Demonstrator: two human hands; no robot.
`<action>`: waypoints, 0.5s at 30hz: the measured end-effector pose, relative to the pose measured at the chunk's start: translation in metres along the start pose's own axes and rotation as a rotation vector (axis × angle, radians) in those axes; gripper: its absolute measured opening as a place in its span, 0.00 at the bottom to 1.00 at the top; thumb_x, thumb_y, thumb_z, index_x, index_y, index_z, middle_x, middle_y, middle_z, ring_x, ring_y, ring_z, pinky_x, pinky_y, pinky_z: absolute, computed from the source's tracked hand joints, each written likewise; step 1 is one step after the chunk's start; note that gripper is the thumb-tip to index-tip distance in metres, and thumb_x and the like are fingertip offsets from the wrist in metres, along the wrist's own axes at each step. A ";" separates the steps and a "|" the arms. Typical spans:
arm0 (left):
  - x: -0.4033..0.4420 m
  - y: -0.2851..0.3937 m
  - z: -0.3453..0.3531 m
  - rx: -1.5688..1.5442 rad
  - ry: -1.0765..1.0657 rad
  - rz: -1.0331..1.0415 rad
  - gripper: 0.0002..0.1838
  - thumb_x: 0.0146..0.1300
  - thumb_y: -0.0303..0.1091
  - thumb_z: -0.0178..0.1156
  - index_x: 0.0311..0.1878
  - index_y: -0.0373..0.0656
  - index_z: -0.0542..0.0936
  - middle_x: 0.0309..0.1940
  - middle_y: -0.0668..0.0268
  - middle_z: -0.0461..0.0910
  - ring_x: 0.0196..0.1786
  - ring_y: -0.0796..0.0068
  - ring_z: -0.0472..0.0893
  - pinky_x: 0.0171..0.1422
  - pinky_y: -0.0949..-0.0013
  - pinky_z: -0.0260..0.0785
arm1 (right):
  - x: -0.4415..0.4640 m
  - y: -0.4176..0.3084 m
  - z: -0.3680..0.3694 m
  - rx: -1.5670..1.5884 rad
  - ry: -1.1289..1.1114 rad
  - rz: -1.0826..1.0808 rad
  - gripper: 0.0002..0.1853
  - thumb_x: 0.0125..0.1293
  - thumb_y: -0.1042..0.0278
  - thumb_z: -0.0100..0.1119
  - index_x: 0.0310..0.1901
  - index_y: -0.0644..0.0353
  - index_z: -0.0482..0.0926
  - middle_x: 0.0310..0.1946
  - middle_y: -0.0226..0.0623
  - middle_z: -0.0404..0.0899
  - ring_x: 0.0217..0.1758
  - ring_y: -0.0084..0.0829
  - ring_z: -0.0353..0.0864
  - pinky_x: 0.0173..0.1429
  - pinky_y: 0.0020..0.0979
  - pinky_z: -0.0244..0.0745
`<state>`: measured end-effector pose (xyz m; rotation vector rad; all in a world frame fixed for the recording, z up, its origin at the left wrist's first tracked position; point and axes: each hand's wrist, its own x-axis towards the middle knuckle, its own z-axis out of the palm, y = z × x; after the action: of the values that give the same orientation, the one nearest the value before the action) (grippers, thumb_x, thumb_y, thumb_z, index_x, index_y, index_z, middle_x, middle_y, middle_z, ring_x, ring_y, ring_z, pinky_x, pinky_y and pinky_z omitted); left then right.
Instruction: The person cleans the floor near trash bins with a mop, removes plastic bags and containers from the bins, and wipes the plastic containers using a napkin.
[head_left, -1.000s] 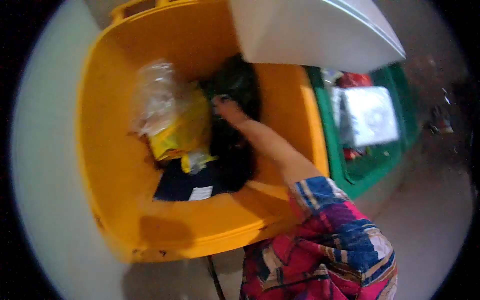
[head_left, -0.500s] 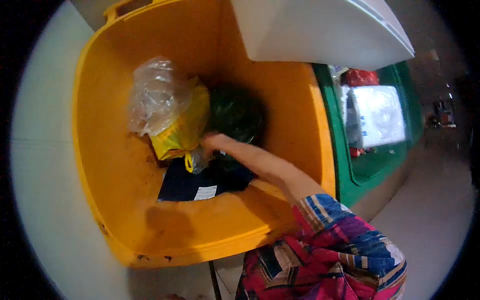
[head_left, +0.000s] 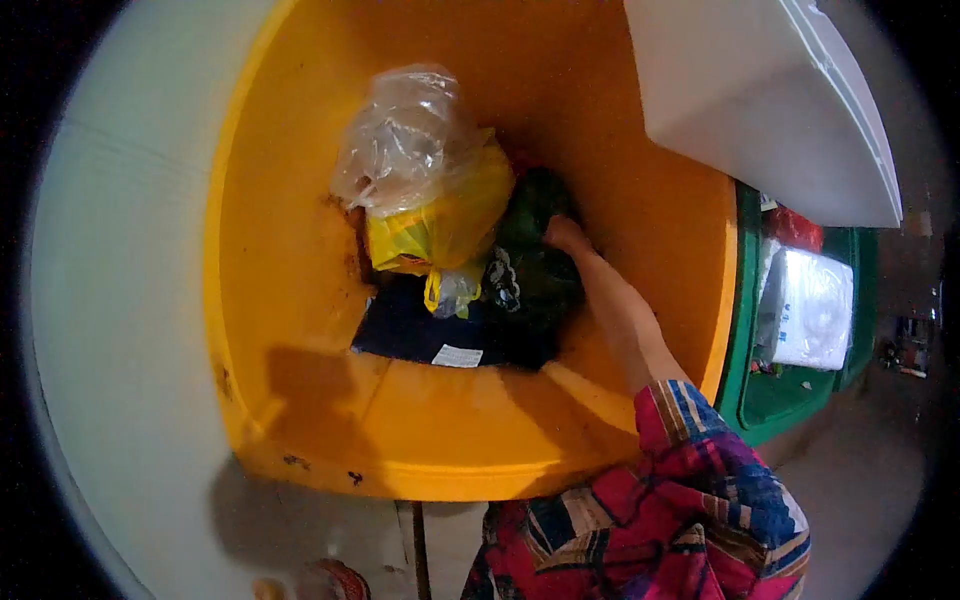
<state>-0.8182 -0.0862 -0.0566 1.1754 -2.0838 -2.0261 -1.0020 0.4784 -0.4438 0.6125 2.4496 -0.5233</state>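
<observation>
I have my right hand (head_left: pixel 568 238) reaching into the yellow bin (head_left: pixel 430 482) from five o'clock, its fingers against the dark green bag (head_left: pixel 540 285), which lies toward three o'clock in there. The fingertips are hidden from me, so I can't tell whether the grip is clenched on it or released. Just beside it, around eleven o'clock, the yellow bag (head_left: pixel 480 195) sits with the clear plastic bag (head_left: pixel 405 130) on it. Toward six o'clock I see a dark blue sheet (head_left: pixel 400 325) with a white label (head_left: pixel 457 356). Outside, at three o'clock, the green bin (head_left: pixel 741 335) holds a white wrapped package (head_left: pixel 810 310).
</observation>
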 end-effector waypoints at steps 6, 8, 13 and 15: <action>-0.004 -0.011 -0.046 -0.186 0.110 -0.018 0.36 0.51 0.47 0.60 0.62 0.40 0.65 0.52 0.54 0.72 0.55 0.57 0.72 0.60 0.54 0.65 | -0.026 -0.060 -0.088 -0.297 -0.143 -0.056 0.24 0.57 0.53 0.54 0.49 0.63 0.76 0.49 0.51 0.75 0.51 0.49 0.75 0.56 0.45 0.69; -0.009 -0.017 -0.063 -0.271 0.150 -0.021 0.35 0.52 0.47 0.60 0.62 0.40 0.65 0.52 0.54 0.72 0.54 0.57 0.72 0.59 0.54 0.65 | -0.044 -0.072 -0.117 -0.357 -0.109 -0.147 0.21 0.57 0.55 0.54 0.47 0.61 0.77 0.48 0.49 0.76 0.51 0.48 0.75 0.54 0.44 0.71; -0.027 -0.024 -0.112 -0.458 0.241 -0.012 0.34 0.52 0.46 0.59 0.62 0.40 0.65 0.52 0.54 0.72 0.54 0.57 0.72 0.59 0.54 0.65 | -0.174 -0.164 -0.236 -0.710 0.094 -0.314 0.10 0.54 0.73 0.53 0.36 0.64 0.80 0.36 0.49 0.80 0.39 0.47 0.81 0.38 0.43 0.77; -0.031 -0.028 -0.126 -0.507 0.278 -0.007 0.34 0.53 0.45 0.59 0.61 0.40 0.65 0.52 0.54 0.72 0.54 0.57 0.72 0.59 0.54 0.65 | -0.202 -0.153 -0.235 -0.677 0.276 -0.391 0.10 0.53 0.74 0.53 0.36 0.63 0.80 0.36 0.49 0.80 0.39 0.47 0.81 0.38 0.45 0.77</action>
<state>-0.7201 -0.1755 -0.0446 1.2656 -1.3352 -2.0680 -1.0310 0.4039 -0.1076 -0.0849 2.7847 0.2821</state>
